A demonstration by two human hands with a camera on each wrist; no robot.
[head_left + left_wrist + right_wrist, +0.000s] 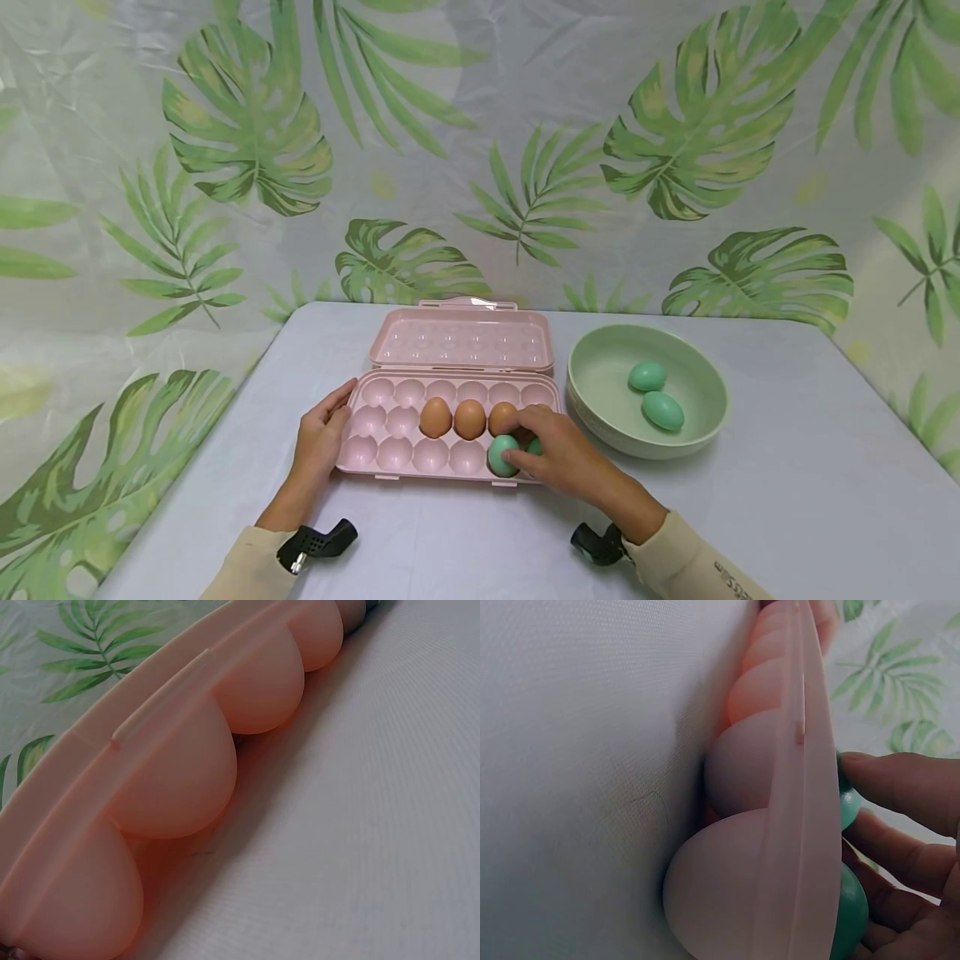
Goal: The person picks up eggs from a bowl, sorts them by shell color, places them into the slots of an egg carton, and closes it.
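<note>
A pink egg carton (405, 477) lies with its lid (461, 340) folded back. In the head view my left hand (320, 433) holds the carton's left edge, most of its fingers hidden. My right hand (562, 450) pinches a green egg (501, 457) between thumb and fingers, low in a front-row cup toward the right. Another green egg (534, 447) sits in the front right corner, partly covered by that hand. Along the middle row stand brown eggs (469, 419); the rightmost visible one is partly behind my right fingers. The right wrist view shows the thumb (900, 784) against the green egg.
Right of the carton stands a light green bowl (600, 417) holding two green eggs (663, 411). A white cloth covers the table (450, 542). Behind the table hangs a leaf-patterned sheet (525, 100).
</note>
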